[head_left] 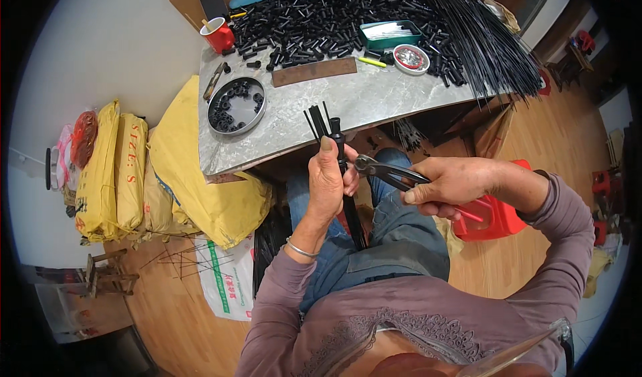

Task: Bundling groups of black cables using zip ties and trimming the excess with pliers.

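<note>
My left hand (327,176) is closed around a bundle of thin black rods (317,121), held upright in front of the table edge. Next to the rods a black tubular piece with a flared top (336,133) sticks up from the same grip. The bundle's lower end (354,220) runs down to my lap. My right hand (445,184) grips a pair of pliers (388,171) with dark handles. The jaws of the pliers are at the fingers of my left hand, against the black piece; what lies between them is hidden.
On the grey table (294,113) lie a heap of black tubular parts (328,9), long black rods (478,42), a round tin (257,117) of small black rings, a brown strip (314,72), a green box (381,43) and a red mug (219,36). Yellow sacks (194,169) stand left.
</note>
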`<state>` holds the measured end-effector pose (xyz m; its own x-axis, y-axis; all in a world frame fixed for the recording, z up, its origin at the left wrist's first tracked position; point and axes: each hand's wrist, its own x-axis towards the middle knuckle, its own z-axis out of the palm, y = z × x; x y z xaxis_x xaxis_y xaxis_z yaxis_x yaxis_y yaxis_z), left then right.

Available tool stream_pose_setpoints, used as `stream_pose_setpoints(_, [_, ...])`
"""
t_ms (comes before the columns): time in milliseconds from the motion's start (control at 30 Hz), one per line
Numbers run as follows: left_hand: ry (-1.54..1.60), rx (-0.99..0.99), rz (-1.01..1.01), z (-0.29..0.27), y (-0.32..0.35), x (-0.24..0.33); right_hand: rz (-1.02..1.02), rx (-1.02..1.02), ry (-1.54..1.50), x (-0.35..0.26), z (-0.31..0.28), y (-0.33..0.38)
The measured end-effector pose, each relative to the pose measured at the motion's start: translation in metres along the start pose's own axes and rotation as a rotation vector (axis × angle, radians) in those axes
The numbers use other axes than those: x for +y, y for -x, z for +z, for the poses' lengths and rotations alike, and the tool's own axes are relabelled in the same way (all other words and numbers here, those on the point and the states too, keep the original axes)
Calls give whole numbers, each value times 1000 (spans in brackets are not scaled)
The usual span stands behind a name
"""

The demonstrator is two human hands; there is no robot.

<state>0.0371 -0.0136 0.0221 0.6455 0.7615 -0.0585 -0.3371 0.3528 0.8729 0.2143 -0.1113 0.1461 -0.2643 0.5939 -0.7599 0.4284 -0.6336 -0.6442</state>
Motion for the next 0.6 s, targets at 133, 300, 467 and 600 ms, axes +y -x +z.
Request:
stream_pose_setpoints(133, [-42,-10,14,8,2,2,0,-18,-26,3,1,2])
stream_pose_setpoints(300, [-84,29,8,14,3,0,-6,9,-60,6,7,2])
stream_pose_setpoints(467, [-124,96,30,16,3,0,-8,98,8,5,18,-9])
stream_pose_setpoints(600, [-174,177,50,11,-4,0,-459,495,485,46,23,-50])
